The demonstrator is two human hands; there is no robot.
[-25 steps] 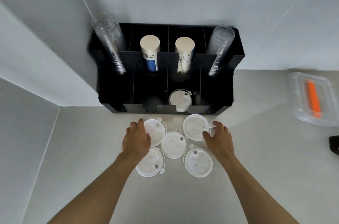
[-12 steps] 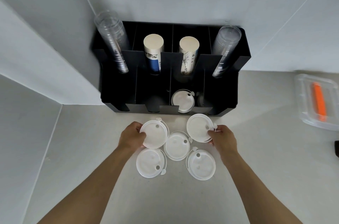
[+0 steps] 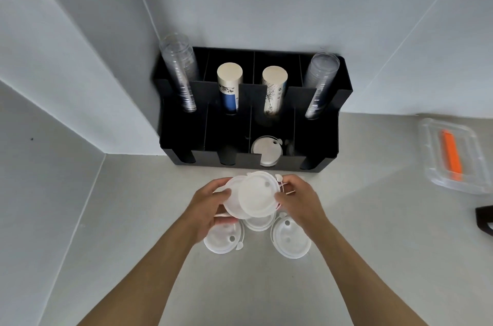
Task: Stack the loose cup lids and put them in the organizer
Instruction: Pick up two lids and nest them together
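Note:
Two white cup lids overlap in the air above the counter. My left hand [image 3: 206, 205] grips the lower lid [image 3: 231, 201] at its left edge. My right hand [image 3: 298, 203] grips the upper lid [image 3: 257, 193] at its right edge. Three more white lids lie on the counter below: one at the left [image 3: 222, 241], one at the right [image 3: 290, 241], and a middle one [image 3: 258, 224] mostly hidden under the held pair. The black organizer [image 3: 314, 138] stands against the wall, with a lid [image 3: 265, 150] in its third front slot.
The organizer's back row holds two stacks of clear cups [image 3: 180, 72] and two stacks of paper cups [image 3: 229, 88]. A clear plastic box [image 3: 453, 154] with an orange item sits at the right. A dark object [image 3: 484, 219] pokes in at the right edge.
Both hands lifted their lids off the counter and brought them together over the middle lid, so the right lid now overlaps the left one.

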